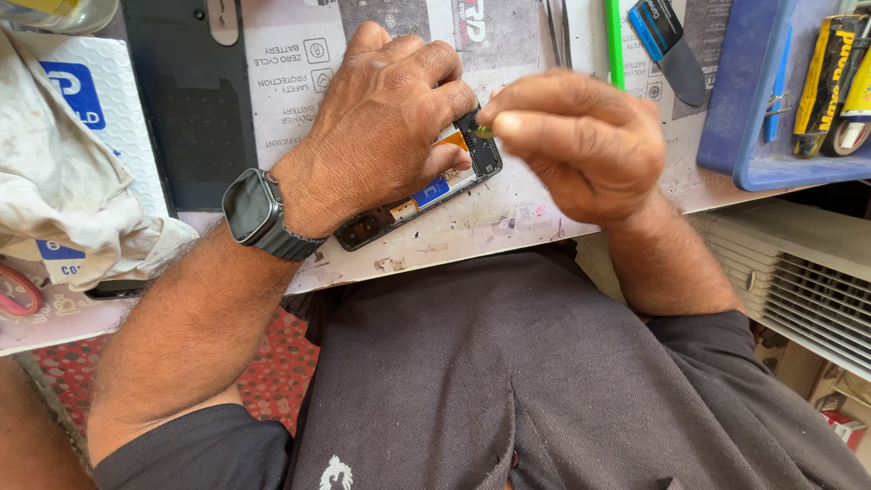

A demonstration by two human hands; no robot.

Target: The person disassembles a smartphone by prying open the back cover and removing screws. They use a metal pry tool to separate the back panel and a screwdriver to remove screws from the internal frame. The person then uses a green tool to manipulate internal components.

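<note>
Left grip [386,118] covers opened phone [426,195].

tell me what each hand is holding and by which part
The left hand presses down on the opened phone, covering its upper middle. The right hand pinches a small greenish piece between its fingertips.

Opened phone [426,195], back cover off, circuit board and orange flex cable showing; lying flat and angled near the worktable's [508,222] front edge. Small greenish part [484,132] sitting just above its end.
</note>
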